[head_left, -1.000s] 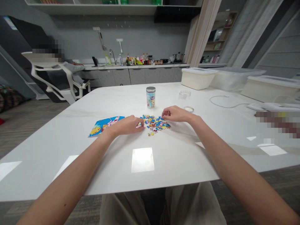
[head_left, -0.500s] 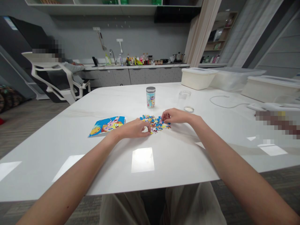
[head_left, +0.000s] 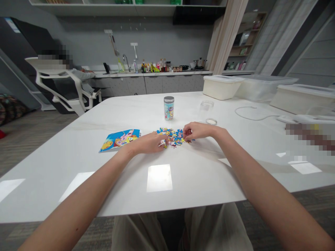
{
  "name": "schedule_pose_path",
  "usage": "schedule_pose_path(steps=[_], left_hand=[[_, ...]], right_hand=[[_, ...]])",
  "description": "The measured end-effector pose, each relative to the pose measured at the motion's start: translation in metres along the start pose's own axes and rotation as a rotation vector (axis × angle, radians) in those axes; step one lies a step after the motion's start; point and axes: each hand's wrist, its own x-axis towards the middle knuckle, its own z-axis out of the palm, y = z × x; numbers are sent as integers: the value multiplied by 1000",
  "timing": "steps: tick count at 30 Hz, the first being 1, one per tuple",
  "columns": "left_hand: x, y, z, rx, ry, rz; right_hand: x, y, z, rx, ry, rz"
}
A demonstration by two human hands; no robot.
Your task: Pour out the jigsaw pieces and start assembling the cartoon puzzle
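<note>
A heap of small blue, yellow and pink jigsaw puzzle pieces (head_left: 176,136) lies loose on the white table. My left hand (head_left: 149,143) rests at the heap's left side, fingers curled, with a pale puzzle piece (head_left: 162,143) showing between thumb and fingertips. On the opposite side, my right hand (head_left: 198,130) has its fingers pinched over the heap's right edge; whatever is between them is hidden. Behind the heap stands a printed cartoon tin (head_left: 169,108) with a silver lid, upright. Left of my left hand lies a cartoon-covered folded sheet or booklet (head_left: 119,140).
A clear plastic jar (head_left: 206,106) and a ring-shaped lid (head_left: 211,121) stand right of the tin. Storage boxes (head_left: 222,87) line the far right, with a white cable (head_left: 251,118) before them. A person sits in a white chair (head_left: 60,80) at the far left.
My right hand has shifted slightly to the right, toward the edge of the heap. At my left fingertips a pale piece now shows where there was a gap. Other things stay put.
</note>
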Motion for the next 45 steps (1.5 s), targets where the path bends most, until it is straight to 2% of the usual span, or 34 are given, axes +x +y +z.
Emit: schedule_pose_path(steps=[15,21,25,30,41,45], left_hand=[[0,-2,5,20,16,-15],[1,-3,6,30,10,-26],[1,-3,5,22,15,-16],[1,-3,5,22,14,-13],[2,-5,6,13,2,-14],[2,-6,6,14,-4,-37]], right_hand=[[1,-1,1,55,-26,9],[2,-1,1,74,23,-65],[2,-4,1,164,52,-127],[6,-5,4,264,119,-128],[7,-3,2,189,62,-115],[4,-6,2,232,51,-114]])
